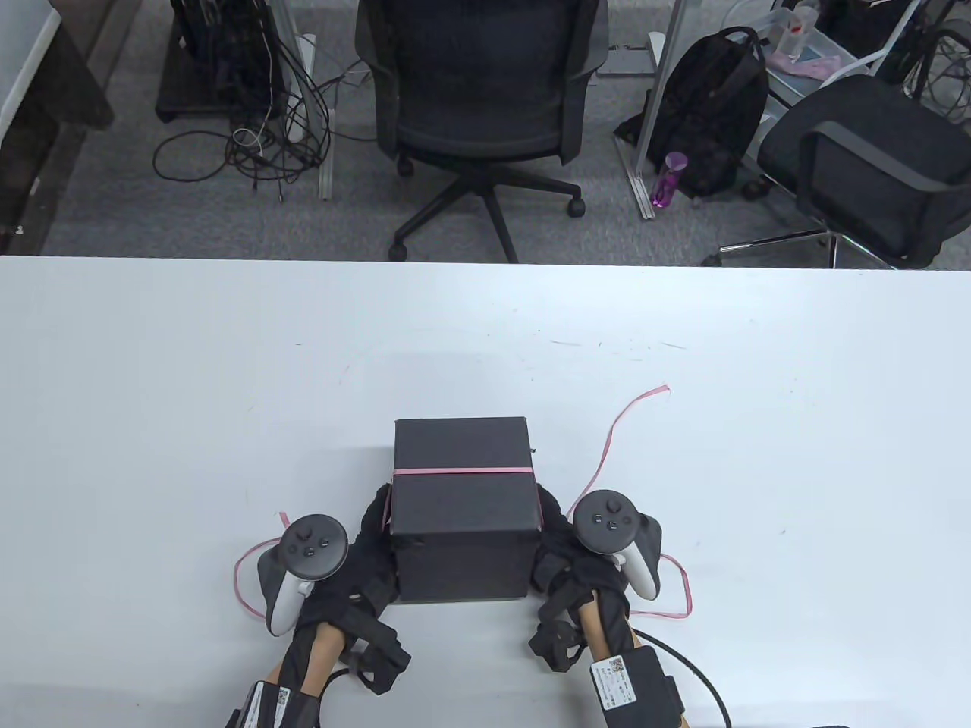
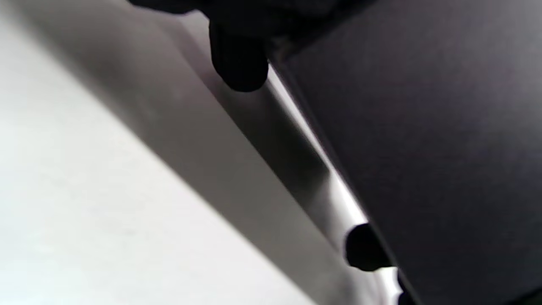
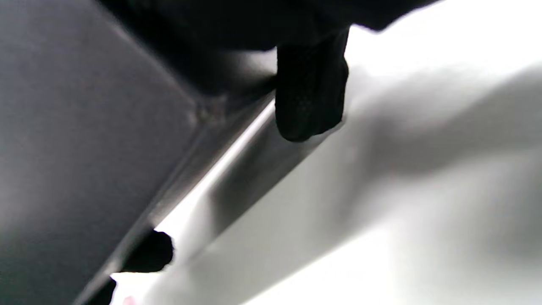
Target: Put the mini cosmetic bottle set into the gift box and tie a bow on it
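Table view: a black box sits closed on the white table, near the front edge and about midway across. A pink ribbon crosses its top from side to side; its loose ends trail on the table, one running back and to the right, others looping beside each wrist. The left hand lies against the box's left side and the right hand against its right side, so the box stands between them. Each hand carries a tracker on its back. The fingers are mostly hidden by the box and trackers, so this view does not show whether they clasp it or only press flat.

Left wrist view: the box's dark wall fills the right part, tilted, with a bright gap under its lower edge. One gloved fingertip hangs from the top beside the wall, and another dark fingertip pokes out at the bottom edge of the box.

Right wrist view: the box wall fills the left. A gloved fingertip hangs just beside its corner, and a second one shows under its lower edge. The hands' grip cannot be told for certain.
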A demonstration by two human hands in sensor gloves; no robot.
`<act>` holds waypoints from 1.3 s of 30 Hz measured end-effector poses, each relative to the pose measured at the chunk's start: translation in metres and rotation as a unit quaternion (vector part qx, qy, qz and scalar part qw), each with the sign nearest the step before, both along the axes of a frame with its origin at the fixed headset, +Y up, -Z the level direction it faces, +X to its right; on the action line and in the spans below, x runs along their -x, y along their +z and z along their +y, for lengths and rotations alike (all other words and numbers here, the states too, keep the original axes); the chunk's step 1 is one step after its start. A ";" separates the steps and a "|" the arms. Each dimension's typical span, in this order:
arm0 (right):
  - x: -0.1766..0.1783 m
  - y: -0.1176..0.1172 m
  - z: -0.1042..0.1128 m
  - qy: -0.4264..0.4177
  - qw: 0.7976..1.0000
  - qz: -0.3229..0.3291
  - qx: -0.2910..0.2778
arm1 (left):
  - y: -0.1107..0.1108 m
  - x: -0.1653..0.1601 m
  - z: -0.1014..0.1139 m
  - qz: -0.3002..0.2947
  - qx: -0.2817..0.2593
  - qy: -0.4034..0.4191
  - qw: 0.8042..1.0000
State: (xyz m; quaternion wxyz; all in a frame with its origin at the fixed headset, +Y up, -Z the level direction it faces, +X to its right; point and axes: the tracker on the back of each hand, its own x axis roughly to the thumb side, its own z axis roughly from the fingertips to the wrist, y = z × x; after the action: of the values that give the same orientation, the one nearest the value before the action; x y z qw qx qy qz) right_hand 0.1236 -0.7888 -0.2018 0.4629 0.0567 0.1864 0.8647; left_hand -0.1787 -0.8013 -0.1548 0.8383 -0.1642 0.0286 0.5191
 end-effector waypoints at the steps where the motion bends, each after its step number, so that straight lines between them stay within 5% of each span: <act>1: 0.000 0.000 0.001 -0.021 1.000 -0.004 0.002 | 0.000 0.002 0.000 0.004 -0.003 0.018 1.000; 7: -0.001 0.002 0.003 -0.156 0.987 0.010 0.046 | 0.000 0.014 0.004 0.017 -0.032 0.131 0.991; 15: 0.004 0.006 0.014 -0.206 0.978 0.009 0.013 | -0.004 0.023 0.006 0.019 -0.047 0.227 0.973; 20: 0.002 0.005 0.022 -0.227 0.974 0.016 0.011 | -0.006 0.023 0.008 -0.019 -0.057 0.216 0.974; 26: 0.003 0.008 0.030 -0.260 0.965 0.010 0.010 | -0.005 0.006 0.028 -0.077 -0.159 0.085 0.981; 29: -0.001 0.002 0.033 -0.281 0.958 0.066 -0.010 | -0.002 0.005 0.033 -0.061 -0.183 0.057 0.980; 33: 0.000 0.000 0.053 -0.134 0.976 0.156 -0.077 | -0.001 0.006 0.036 -0.053 -0.189 0.029 0.980; 35: 0.004 0.002 0.061 -0.013 0.971 0.199 -0.133 | 0.000 0.007 0.036 -0.048 -0.194 0.018 0.980; 39: 0.011 0.008 0.068 0.098 0.949 0.188 -0.232 | 0.000 0.006 0.037 -0.040 -0.196 0.008 0.980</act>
State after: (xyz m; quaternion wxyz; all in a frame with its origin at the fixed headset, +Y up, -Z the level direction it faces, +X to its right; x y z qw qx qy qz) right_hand 0.1130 -0.7212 -0.1936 0.3065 0.3053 0.0688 0.8990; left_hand -0.1848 -0.7640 -0.1549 0.8504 -0.0175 -0.1087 0.5146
